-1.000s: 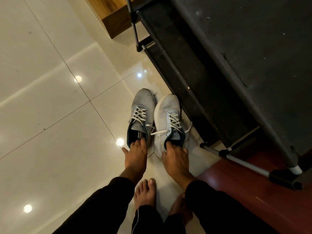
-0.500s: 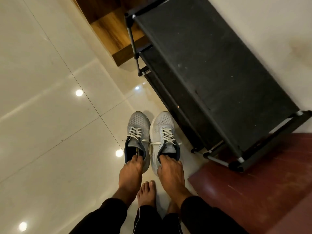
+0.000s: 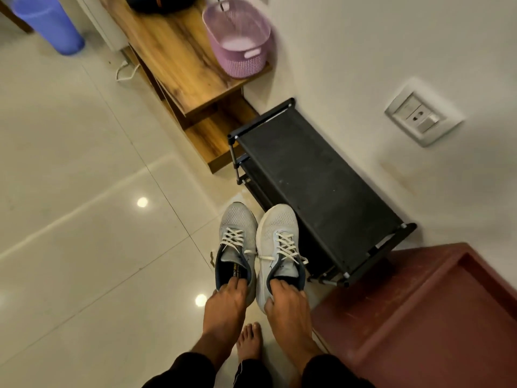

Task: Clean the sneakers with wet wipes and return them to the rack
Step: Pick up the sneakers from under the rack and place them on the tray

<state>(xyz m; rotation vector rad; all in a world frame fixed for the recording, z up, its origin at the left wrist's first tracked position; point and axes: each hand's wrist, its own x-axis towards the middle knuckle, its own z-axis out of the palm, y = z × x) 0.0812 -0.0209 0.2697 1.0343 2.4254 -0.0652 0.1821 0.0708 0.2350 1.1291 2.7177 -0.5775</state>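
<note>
L hand (image 3: 223, 303) & R hand (image 3: 288, 306) hold sneakers (image 3: 275, 236), toes prob. away.

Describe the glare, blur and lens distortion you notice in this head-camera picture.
Head view: round lamp glare spots on the glossy floor tiles; motion blur smears the lilac basket and wall socket; wide-angle bending curves the shoe rack; the sneakers stay fairly sharp.

Two sneakers (image 3: 258, 247) side by side, left of the rack (image 3: 316, 189); a basket (image 3: 240, 43) on the shelf (image 3: 179, 60) behind.
</note>
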